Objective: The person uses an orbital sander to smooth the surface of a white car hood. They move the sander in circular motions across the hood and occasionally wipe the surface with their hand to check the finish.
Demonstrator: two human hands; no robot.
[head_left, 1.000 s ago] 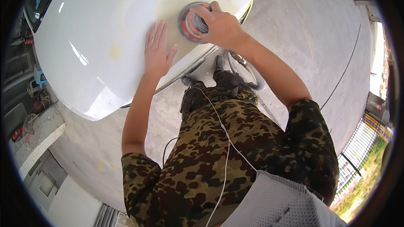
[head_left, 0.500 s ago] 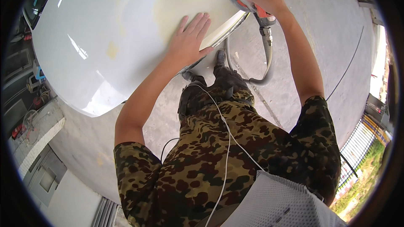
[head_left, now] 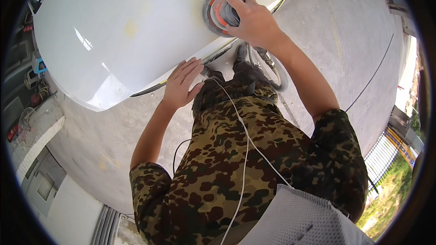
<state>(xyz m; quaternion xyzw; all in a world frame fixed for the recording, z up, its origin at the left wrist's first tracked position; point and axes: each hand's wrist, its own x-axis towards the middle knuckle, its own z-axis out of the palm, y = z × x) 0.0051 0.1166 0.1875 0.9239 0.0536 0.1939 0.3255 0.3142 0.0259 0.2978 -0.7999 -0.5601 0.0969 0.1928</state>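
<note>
My right hand (head_left: 255, 20) is wrapped over the top of a round orbital sander (head_left: 221, 12), orange and grey, whose disc lies on a glossy white car panel (head_left: 150, 41). A hose (head_left: 274, 70) runs back from the sander, beside my right forearm and down toward the floor. My left hand (head_left: 183, 84) is by the panel's near edge with its fingers stretched out and nothing in it; whether the fingertips touch the edge I cannot tell. Pale yellowish patches (head_left: 131, 28) show on the white surface, one of them around the sander.
Grey concrete floor (head_left: 327, 50) surrounds the panel. A thin dark cable (head_left: 372, 79) lies on it at the right. Along the left stand shelves with tools and a wire fan (head_left: 27, 117). A white cord (head_left: 245, 154) hangs down my camouflage shirt.
The sander in my right hand has moved left and toward me across the panel. My left hand has come off the middle of the panel and drawn back to its near edge.
</note>
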